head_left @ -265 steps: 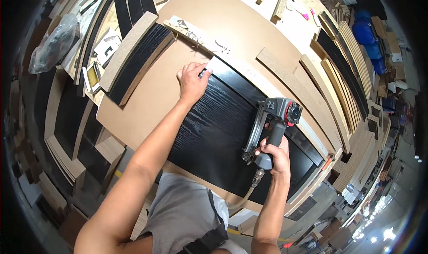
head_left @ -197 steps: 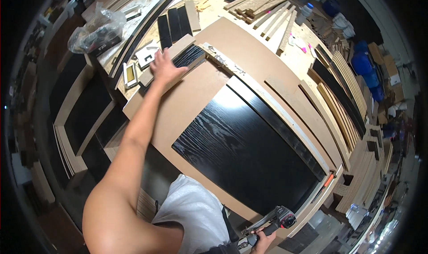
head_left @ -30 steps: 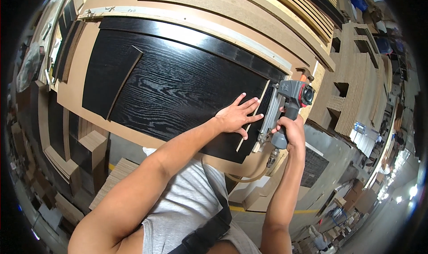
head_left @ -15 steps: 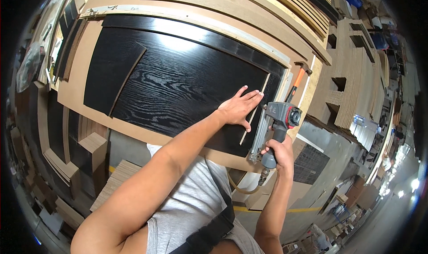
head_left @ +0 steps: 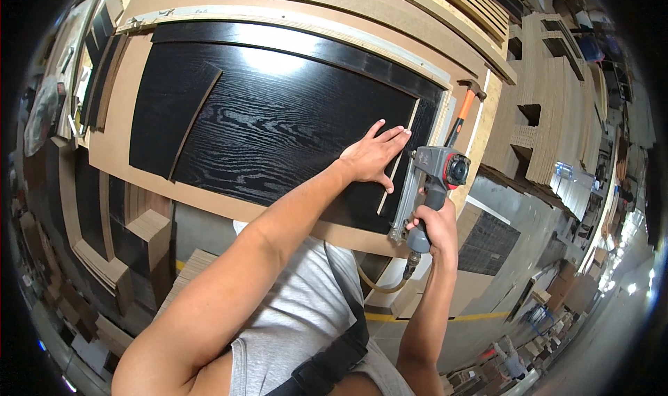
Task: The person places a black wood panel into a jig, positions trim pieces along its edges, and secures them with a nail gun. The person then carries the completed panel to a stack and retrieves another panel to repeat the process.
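Observation:
A large black wood-grain panel (head_left: 278,118) lies on a brown board (head_left: 209,203). My left hand (head_left: 374,155) rests flat on the panel near its right end, fingers spread against a thin black strip with a pale edge (head_left: 398,161). My right hand (head_left: 433,225) grips the handle of a grey and red nail gun (head_left: 435,180), whose nose sits over the strip's near end. An air hose (head_left: 381,285) hangs from the gun's handle.
An orange-handled hammer (head_left: 463,105) lies at the panel's right edge. A loose black strip (head_left: 196,118) lies slanted on the panel's left part. Stacks of brown boards (head_left: 543,104) stand to the right, and black and brown offcuts (head_left: 97,208) pile up at the left.
The nail gun has come down onto the strip's near end. My left hand has slid a little right and stays pressed on the strip.

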Available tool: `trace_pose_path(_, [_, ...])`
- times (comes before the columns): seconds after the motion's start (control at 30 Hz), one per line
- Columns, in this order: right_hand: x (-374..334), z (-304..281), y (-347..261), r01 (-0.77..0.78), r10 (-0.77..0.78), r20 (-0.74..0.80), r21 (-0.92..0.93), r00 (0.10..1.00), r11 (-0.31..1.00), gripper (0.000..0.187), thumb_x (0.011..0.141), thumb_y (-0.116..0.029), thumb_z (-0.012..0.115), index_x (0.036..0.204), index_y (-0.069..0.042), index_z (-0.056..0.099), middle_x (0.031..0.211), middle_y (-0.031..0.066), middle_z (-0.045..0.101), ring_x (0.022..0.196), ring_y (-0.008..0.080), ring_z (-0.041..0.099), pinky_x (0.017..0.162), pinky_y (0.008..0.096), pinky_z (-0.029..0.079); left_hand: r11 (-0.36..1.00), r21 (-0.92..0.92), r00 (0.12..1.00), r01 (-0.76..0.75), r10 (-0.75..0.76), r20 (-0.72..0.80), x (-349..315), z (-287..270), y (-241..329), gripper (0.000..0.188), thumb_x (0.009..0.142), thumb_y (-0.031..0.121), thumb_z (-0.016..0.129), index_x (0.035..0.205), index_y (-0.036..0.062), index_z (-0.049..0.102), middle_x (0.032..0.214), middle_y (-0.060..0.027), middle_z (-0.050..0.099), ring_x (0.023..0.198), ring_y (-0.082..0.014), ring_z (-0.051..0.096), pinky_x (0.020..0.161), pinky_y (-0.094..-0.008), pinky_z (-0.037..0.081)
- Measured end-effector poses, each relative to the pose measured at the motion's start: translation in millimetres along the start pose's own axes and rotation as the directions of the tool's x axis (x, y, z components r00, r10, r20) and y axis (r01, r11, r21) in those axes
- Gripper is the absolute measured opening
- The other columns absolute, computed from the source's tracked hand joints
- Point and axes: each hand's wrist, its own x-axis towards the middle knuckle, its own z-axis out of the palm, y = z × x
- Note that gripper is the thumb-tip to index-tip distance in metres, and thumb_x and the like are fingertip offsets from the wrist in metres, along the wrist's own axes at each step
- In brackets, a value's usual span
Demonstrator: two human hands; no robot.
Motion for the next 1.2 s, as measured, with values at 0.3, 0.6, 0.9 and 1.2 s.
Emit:
trace_pose_path(0.3, [-38, -15, 47, -0.02, 0.019, 0.014, 0.073, 1.0, 0.997, 0.051, 0.074, 0.007, 0.055, 0.125, 0.005, 0.056, 0.067, 0.0069, 0.057, 0.053, 0.0174, 0.059, 0.053, 0.0326, 0.056, 1.0, -0.002, 1.0, -0.011, 0.011, -0.024, -1, 9, -4, 0.13, 0.059, 0.062, 0.084, 0.154, -0.0046, 0.026, 0.157, -0.0187, 0.038, 0.151, -0.0291, 0.027, 0.124, -0.0546, 0.014])
trace_pose_path(0.6, [-89, -7, 94, -0.083, 0.083, -0.024, -0.004, 0.996, 0.997, 0.048, 0.073, 0.01, 0.057, 0.12, 0.005, 0.061, 0.069, 0.0082, 0.062, 0.055, 0.0191, 0.064, 0.054, 0.0323, 0.053, 1.0, 0.025, 1.0, -0.002, 0.002, 0.013, 3, 5, -1, 0.13, 0.061, 0.064, 0.082, 0.155, -0.0046, 0.024, 0.157, -0.019, 0.037, 0.152, -0.029, 0.026, 0.124, -0.0549, 0.013])
trace_pose_path(0.9, [-87, -1, 104, -0.015, 0.014, -0.014, -0.029, 1.0, 0.999, 0.045, 0.075, 0.008, 0.057, 0.119, 0.004, 0.062, 0.068, 0.0078, 0.063, 0.055, 0.0159, 0.064, 0.053, 0.0308, 0.051, 0.999, 0.049, 1.0, 0.003, -0.004, 0.014, 3, 7, -2, 0.129, 0.063, 0.065, 0.082, 0.155, -0.0042, 0.023, 0.157, -0.0193, 0.037, 0.152, -0.0293, 0.026, 0.124, -0.0551, 0.013])
trace_pose_path(1.2, [-91, 7, 109, 0.017, -0.018, -0.021, -0.06, 1.0, 0.998, 0.043, 0.077, 0.006, 0.055, 0.12, 0.002, 0.058, 0.065, 0.008, 0.06, 0.052, 0.017, 0.062, 0.052, 0.0302, 0.052, 0.998, 0.056, 1.0, -0.005, 0.004, 0.02, 0, 9, 4, 0.133, 0.06, 0.067, 0.081, 0.155, -0.005, 0.022, 0.158, -0.0198, 0.036, 0.152, -0.0294, 0.026, 0.124, -0.0544, 0.014])
